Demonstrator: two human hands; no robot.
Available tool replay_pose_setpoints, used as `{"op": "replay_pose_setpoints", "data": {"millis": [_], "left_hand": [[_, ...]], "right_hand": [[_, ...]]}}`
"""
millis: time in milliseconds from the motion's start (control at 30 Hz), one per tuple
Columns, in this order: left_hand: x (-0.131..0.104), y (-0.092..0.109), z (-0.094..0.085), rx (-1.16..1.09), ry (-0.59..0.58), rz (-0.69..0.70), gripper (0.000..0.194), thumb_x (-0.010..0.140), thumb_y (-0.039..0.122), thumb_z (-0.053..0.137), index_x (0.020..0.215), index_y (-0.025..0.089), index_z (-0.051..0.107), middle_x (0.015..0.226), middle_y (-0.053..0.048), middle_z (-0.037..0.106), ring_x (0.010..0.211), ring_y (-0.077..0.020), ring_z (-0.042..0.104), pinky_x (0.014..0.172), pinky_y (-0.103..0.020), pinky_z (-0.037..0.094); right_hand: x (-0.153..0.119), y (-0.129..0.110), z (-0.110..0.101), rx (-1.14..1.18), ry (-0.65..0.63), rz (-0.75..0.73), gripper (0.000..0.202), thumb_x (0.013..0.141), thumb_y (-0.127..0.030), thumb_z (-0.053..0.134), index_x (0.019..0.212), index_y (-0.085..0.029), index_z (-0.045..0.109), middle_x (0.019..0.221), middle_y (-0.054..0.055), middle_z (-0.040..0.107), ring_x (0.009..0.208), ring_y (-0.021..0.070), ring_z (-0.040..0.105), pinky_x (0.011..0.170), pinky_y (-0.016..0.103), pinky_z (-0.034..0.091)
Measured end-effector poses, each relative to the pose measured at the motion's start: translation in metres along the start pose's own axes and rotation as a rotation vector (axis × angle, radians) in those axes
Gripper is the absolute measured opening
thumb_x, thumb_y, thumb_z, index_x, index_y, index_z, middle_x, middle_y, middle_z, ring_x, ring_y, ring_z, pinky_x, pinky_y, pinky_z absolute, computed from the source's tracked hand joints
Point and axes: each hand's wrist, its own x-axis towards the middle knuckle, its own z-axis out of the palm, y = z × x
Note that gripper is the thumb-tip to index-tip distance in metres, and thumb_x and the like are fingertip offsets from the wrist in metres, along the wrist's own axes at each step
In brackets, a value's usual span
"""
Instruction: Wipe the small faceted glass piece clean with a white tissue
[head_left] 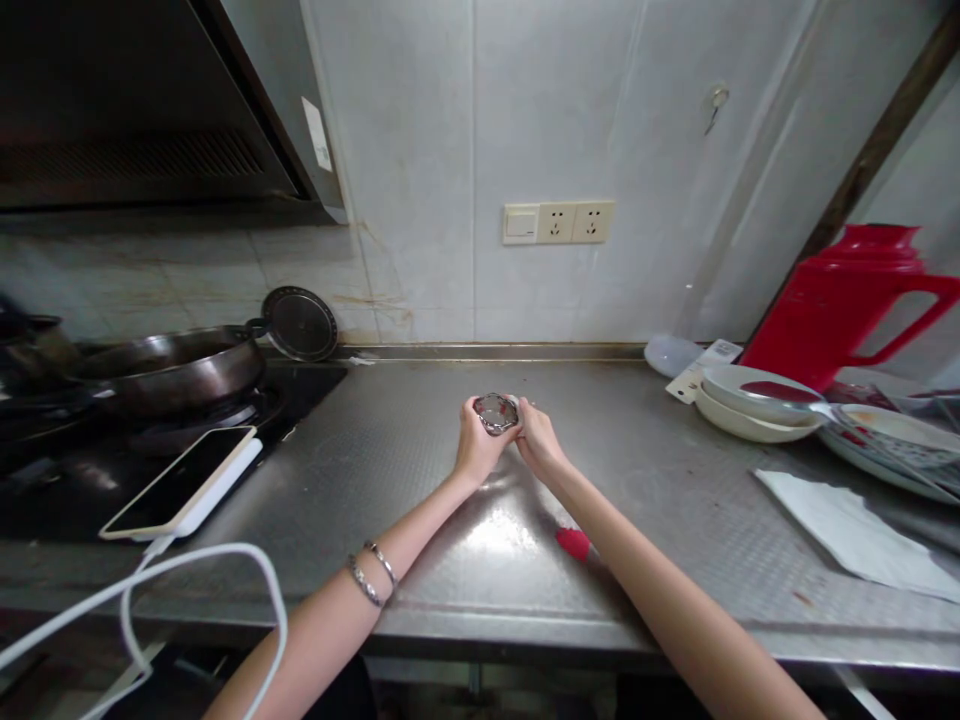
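The left grip [478, 445] is wrapped around one see-through cup [496, 413] with a wavy rim; the right grip [541, 440] meets its right side, though whether those fingers clamp or only rest there I cannot tell. The cup is over the middle of the table [420, 400], mouth towards the camera, its base hidden. It looks like glass: probably stiff, fairly light, slick if wet and easily chipped, so best held around the body, below the rim. Outward from there, counted: two bracelets [363, 580] on the left forearm, one red-ended tool [574, 543] partly behind the right forearm, one white sheet [855, 530], two stacked pale dishes [754, 430] at the right, one red flask [832, 310] beyond them, one phone [180, 485] at the left, one wide pan [180, 370], one dark disc [300, 323] against the wall
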Motion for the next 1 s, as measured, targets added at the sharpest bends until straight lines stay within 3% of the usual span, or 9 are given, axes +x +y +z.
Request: {"op": "replay_pose_setpoints", "data": {"millis": [67, 200, 267, 433, 633, 700, 867, 1000], "left_hand": [[0.001, -0.001, 0.001, -0.009, -0.021, -0.046, 0.081, 0.055, 0.032, 0.082, 0.12, 0.016, 0.037, 0.119, -0.015, 0.05, 0.116, -0.0275, 0.049, 0.099, -0.043, 0.037], [0.001, -0.007, 0.001, -0.157, -0.301, -0.139, 0.092, 0.059, 0.033, 0.079, 0.133, 0.016, 0.027, 0.121, -0.016, 0.054, 0.113, -0.0266, 0.053, 0.099, -0.044, 0.039], [0.003, -0.011, 0.001, -0.212, -0.366, -0.158, 0.09, 0.06, 0.032, 0.079, 0.134, 0.015, 0.03, 0.116, -0.014, 0.058, 0.109, -0.0256, 0.057, 0.097, -0.043, 0.042], [0.01, -0.019, 0.0, -0.17, -0.262, -0.131, 0.077, 0.047, 0.028, 0.086, 0.114, 0.016, 0.051, 0.106, -0.01, 0.062, 0.102, -0.0252, 0.059, 0.094, -0.042, 0.044], [0.013, -0.02, 0.0, -0.122, -0.084, -0.159, 0.073, 0.051, 0.033, 0.084, 0.107, 0.015, 0.04, 0.104, -0.01, 0.059, 0.095, -0.0217, 0.061, 0.09, -0.041, 0.046], [0.012, -0.02, 0.001, -0.154, -0.11, -0.172, 0.077, 0.053, 0.032, 0.083, 0.112, 0.016, 0.037, 0.109, -0.011, 0.058, 0.098, -0.022, 0.061, 0.092, -0.042, 0.046], [0.007, -0.018, 0.005, -0.339, -0.358, -0.151, 0.078, 0.065, 0.029, 0.076, 0.128, 0.018, 0.032, 0.12, -0.013, 0.056, 0.113, -0.024, 0.055, 0.101, -0.043, 0.041], [0.009, -0.02, 0.004, -0.271, -0.315, -0.142, 0.081, 0.056, 0.029, 0.082, 0.126, 0.017, 0.043, 0.118, -0.012, 0.056, 0.114, -0.0271, 0.054, 0.1, -0.044, 0.041]], "right_hand": [[0.002, 0.003, -0.002, -0.043, 0.016, -0.043, 0.044, 0.084, -0.043, 0.037, 0.099, -0.015, 0.067, 0.086, 0.009, 0.072, 0.081, 0.0215, 0.065, 0.072, 0.031, 0.05], [0.013, 0.005, -0.015, -0.112, 0.068, -0.042, 0.046, 0.082, -0.046, 0.038, 0.09, -0.014, 0.069, 0.079, 0.009, 0.071, 0.077, 0.0217, 0.065, 0.068, 0.03, 0.049], [0.018, 0.005, -0.022, -0.127, 0.078, -0.034, 0.046, 0.081, -0.047, 0.038, 0.086, -0.014, 0.07, 0.075, 0.009, 0.071, 0.072, 0.0218, 0.064, 0.064, 0.03, 0.048], [0.018, 0.006, -0.024, -0.157, 0.072, -0.033, 0.044, 0.079, -0.048, 0.042, 0.083, -0.015, 0.071, 0.07, 0.008, 0.07, 0.071, 0.0219, 0.063, 0.062, 0.029, 0.047], [0.006, 0.013, -0.01, -0.183, 0.094, -0.087, 0.047, 0.082, -0.049, 0.038, 0.088, -0.015, 0.07, 0.075, 0.007, 0.07, 0.076, 0.0214, 0.062, 0.065, 0.028, 0.046], [0.006, 0.014, -0.009, -0.195, 0.106, -0.112, 0.047, 0.082, -0.049, 0.037, 0.087, -0.015, 0.069, 0.076, 0.007, 0.069, 0.075, 0.0212, 0.062, 0.065, 0.027, 0.046], [0.014, 0.011, -0.022, -0.238, 0.127, -0.124, 0.049, 0.082, -0.051, 0.036, 0.081, -0.014, 0.069, 0.066, 0.007, 0.067, 0.07, 0.0217, 0.061, 0.062, 0.028, 0.045], [0.018, 0.01, -0.027, -0.249, 0.124, -0.11, 0.048, 0.08, -0.053, 0.039, 0.076, -0.016, 0.068, 0.06, 0.006, 0.064, 0.065, 0.0215, 0.059, 0.058, 0.028, 0.044]]}}
